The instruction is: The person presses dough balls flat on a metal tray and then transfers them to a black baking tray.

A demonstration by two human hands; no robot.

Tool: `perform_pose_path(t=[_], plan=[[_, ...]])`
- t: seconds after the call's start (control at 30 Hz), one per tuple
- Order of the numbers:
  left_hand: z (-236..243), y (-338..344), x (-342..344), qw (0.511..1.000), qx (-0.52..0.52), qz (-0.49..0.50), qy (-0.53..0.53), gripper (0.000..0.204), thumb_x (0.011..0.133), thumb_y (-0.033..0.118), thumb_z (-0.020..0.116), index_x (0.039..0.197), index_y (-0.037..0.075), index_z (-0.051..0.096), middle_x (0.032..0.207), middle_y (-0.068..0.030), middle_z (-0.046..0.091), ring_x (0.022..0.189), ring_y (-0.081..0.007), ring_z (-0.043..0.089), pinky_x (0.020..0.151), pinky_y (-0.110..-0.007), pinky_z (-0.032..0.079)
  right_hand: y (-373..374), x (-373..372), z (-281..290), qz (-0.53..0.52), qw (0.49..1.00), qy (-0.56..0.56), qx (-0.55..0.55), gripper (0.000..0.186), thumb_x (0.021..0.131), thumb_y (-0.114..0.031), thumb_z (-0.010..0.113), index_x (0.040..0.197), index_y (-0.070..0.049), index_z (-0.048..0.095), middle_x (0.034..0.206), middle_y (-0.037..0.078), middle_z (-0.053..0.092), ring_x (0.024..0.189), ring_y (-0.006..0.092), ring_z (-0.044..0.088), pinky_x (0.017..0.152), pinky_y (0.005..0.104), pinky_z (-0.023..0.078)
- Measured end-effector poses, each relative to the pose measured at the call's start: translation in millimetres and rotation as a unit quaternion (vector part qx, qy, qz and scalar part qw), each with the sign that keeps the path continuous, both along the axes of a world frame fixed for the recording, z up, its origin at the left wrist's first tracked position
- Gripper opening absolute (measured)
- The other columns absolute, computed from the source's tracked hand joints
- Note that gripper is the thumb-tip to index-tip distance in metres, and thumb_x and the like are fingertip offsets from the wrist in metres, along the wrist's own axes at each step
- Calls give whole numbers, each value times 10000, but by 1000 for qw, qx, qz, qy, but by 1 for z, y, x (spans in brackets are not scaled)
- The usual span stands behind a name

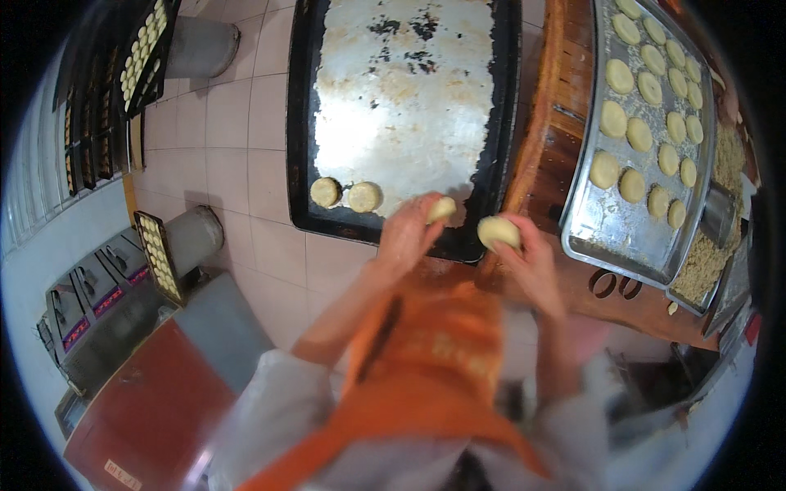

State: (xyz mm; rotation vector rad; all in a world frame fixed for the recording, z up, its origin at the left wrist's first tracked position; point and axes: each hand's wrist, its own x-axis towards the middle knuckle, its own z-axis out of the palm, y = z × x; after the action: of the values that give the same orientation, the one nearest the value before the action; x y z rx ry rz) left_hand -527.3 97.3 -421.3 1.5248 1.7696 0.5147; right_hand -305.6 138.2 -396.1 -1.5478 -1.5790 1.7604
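Note:
Over the near end of a dark-edged baking tray, my left hand grips a pale round dough cake between thumb and fingers. A second dough cake is in my right hand, just past the tray's near right corner. Two dough cakes lie side by side on the tray at its near left: a browner one in the corner and a paler one beside it. Dark scorched patches mark the tray's far part.
On the wooden table at right, a silver tray holds several dough cakes. Two metal rings lie near it, and crumbly filling sits beyond. At left stand loaded trays, grey cylinders and a red-topped surface.

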Motion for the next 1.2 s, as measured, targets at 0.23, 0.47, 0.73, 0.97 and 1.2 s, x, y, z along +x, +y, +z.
perform_pose_path(t=[0.23, 0.47, 0.73, 0.97, 1.2], plan=[[-76, -49, -66, 987, 77, -106, 96, 384, 768, 59, 637, 1139, 22, 544, 1217, -147, 519, 1190, -350, 441, 972, -438, 380, -40, -83, -75, 134, 932, -209, 263, 497, 751, -19, 682, 1209, -59, 491, 1231, 155, 496, 1134, 343, 471, 937, 401, 399], [-77, -33, -63, 990, 69, -85, 88, 503, 722, 101, 684, 1192, 53, 512, 1263, -148, 465, 1209, -346, 417, 983, -440, 355, -43, -105, -94, 103, 921, -279, 253, 657, 709, -80, 718, 1290, -46, 413, 1270, 177, 428, 1141, 360, 417, 967, 430, 356], [-98, -24, -56, 980, 10, -157, 121, 652, 690, 110, 712, 1290, 102, 457, 1279, -148, 441, 1219, -340, 403, 1001, -434, 350, -32, -99, -78, 147, 917, -315, 197, 636, 739, -230, 725, 1277, -63, 431, 1267, 166, 446, 1137, 349, 435, 937, 463, 375], [-33, 46, -27, 982, 65, -132, 115, 478, 782, 85, 638, 1241, 66, 506, 1311, -154, 456, 1202, -350, 428, 1014, -422, 352, 43, 36, 17, -58, 941, -185, 276, 411, 837, -160, 619, 1208, -39, 490, 1182, 177, 516, 1117, 349, 472, 971, 438, 366], [13, 176, 170, 916, 250, -312, 30, 332, 770, 25, 539, 1098, 2, 587, 1218, -155, 526, 1181, -313, 468, 986, -402, 384, 138, 173, -20, 67, 881, -321, 340, 536, 706, 89, 526, 1233, 12, 464, 1256, 206, 466, 1185, 382, 420, 1013, 424, 357]])
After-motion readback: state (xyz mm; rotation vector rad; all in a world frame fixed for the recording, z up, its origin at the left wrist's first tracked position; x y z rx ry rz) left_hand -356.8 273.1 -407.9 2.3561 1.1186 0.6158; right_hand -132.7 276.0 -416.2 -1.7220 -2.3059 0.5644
